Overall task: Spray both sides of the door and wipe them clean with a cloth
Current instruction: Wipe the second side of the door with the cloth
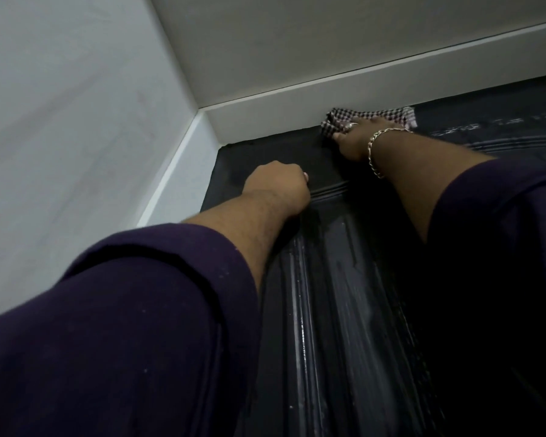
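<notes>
Dark moulded panel door (344,279) fills the lower right, its top edge meeting the white door frame (297,111). Wet streaks show on the raised mouldings; a slip of a braced hand there looks likely. With both arms stretched up, balance seems the larger risk: a push too hard could swing the door away.

Left hand (278,187) is curled into a fist against the upper panel and holds nothing visible. Right hand (360,138), gold chain bracelet (374,152) at the wrist, presses the small checked cloth (369,116) onto the door's top rail, just under the frame; the cloth lies beneath and beyond the fingers, bunched. It could snag or drop from that edge.
</notes>
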